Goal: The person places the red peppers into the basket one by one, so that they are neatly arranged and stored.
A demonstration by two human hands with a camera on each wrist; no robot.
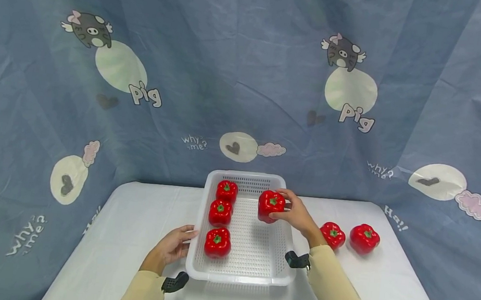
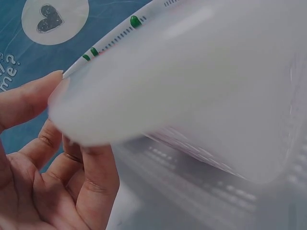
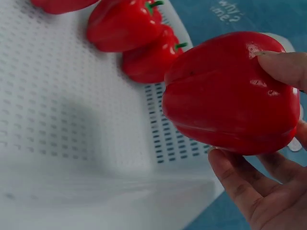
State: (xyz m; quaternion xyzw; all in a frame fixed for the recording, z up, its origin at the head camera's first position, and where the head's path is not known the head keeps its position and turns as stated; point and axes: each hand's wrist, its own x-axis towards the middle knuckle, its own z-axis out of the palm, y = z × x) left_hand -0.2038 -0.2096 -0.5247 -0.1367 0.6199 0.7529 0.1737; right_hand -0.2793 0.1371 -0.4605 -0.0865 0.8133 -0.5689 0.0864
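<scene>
Right hand (image 1: 298,215) grips a red pepper (image 1: 270,205), fingers bent round it, over the white basket (image 1: 252,260), lower centre of frame. Left hand (image 1: 176,244) pinches basket's left rim. Three peppers (image 1: 217,243) sit inside.

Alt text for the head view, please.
A right hand grips a red bell pepper over a white basket; a left hand touches its left rim. Three more peppers line the basket's left side; two others sit rightward on the table.

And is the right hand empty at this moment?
No, the right hand grips a red pepper over the white basket.
</scene>
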